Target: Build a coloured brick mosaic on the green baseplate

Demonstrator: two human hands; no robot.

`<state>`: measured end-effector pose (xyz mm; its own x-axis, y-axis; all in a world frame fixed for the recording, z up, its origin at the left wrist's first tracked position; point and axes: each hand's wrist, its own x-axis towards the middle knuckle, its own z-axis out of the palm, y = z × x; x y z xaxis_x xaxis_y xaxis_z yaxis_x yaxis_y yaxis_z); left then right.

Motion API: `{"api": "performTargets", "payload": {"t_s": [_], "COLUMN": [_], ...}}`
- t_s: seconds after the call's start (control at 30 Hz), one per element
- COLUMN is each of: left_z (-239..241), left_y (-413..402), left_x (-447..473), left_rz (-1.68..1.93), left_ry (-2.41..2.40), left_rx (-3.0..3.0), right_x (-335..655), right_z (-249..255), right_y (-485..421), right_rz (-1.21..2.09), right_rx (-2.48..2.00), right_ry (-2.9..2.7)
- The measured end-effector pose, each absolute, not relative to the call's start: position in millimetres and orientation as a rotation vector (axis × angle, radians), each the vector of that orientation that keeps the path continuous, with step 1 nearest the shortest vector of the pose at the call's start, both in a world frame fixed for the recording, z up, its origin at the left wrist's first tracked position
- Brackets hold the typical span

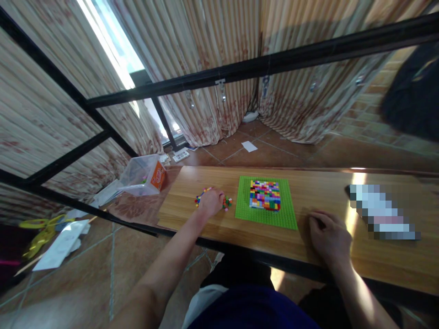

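A green baseplate (pixel 264 214) lies on the wooden table (pixel 308 256), and a block of several multicoloured small bricks (pixel 265 195) covers its middle. Left of the plate is a small heap of loose coloured bricks (pixel 227 202). My left hand (pixel 211 202) rests on that heap with its fingers curled down over the bricks; what they hold is hidden. My right hand (pixel 328 237) lies on the table just right of the plate, fingers bent loosely, with nothing in it.
A clear plastic tub (pixel 142 176) with an orange label lies on the floor left of the table. Papers (pixel 61 244) and yellow tape litter the floor. A blurred-out object (pixel 380 211) lies at the table's right. Black frame bars (pixel 260 68) cross overhead.
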<state>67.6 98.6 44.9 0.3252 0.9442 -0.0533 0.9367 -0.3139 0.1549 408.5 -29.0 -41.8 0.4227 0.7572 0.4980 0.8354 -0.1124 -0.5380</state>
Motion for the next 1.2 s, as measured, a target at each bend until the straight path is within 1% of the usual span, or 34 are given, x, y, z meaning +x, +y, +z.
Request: {"api": "performTargets", "payload": {"t_s": [0.17, 0.33, 0.5, 0.63, 0.83, 1.2], "left_z": [40.3, 38.3, 39.1, 40.1, 40.5, 38.5], "left_y": [99.5, 95.6, 103.3, 116.1, 125.8, 115.0], "left_x": [68.9, 68.3, 47.8, 32.2, 35.2, 26.0], "left_rz": [0.095, 0.270, 0.447, 0.379, 0.236, 0.486], "left_ry": [1.723, 1.770, 1.971, 2.077, 2.034, 2.006], "left_rx": [2.416, 2.322, 2.114, 2.032, 2.080, 2.006], "right_x": [410.0, 411.1, 410.3, 410.4, 409.6, 407.7], "right_z": [-43.1, -44.7, -44.3, -43.5, -41.8, -39.0], "right_y": [-29.7, -29.7, -29.8, -29.7, -29.1, -29.0], "right_rz": [-0.119, -0.126, -0.131, -0.129, -0.145, -0.118], "right_rx": [-1.901, -1.900, -1.899, -1.903, -1.895, -1.900], "right_ry": [-1.367, -1.369, -1.364, -1.371, -1.368, -1.351]}}
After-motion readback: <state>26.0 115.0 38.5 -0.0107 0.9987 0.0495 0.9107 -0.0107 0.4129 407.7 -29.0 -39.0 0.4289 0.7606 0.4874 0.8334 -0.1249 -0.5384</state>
